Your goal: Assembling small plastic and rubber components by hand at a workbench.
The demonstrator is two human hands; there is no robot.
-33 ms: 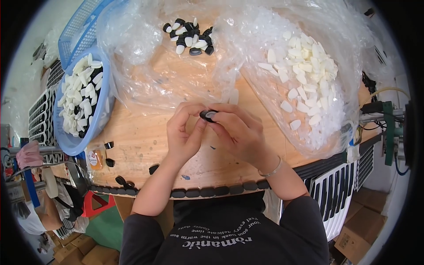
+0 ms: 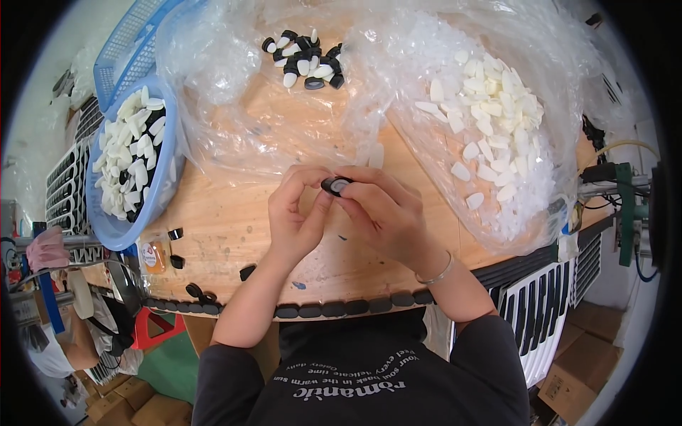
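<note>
Nothing moved; both hands [image 2: 348, 213] pinch black cap [image 2: 334, 186], plastic bags [image 2: 298, 121] beyond.

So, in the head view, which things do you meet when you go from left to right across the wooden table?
Blue basket of white pieces → left hand → small black and white part held between both hands → right hand → clear bag of white pieces.

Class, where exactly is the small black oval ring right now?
In the head view, the black oval ring sits at centre, pinched between the fingertips of the left hand and right hand, above the wooden table.
</note>
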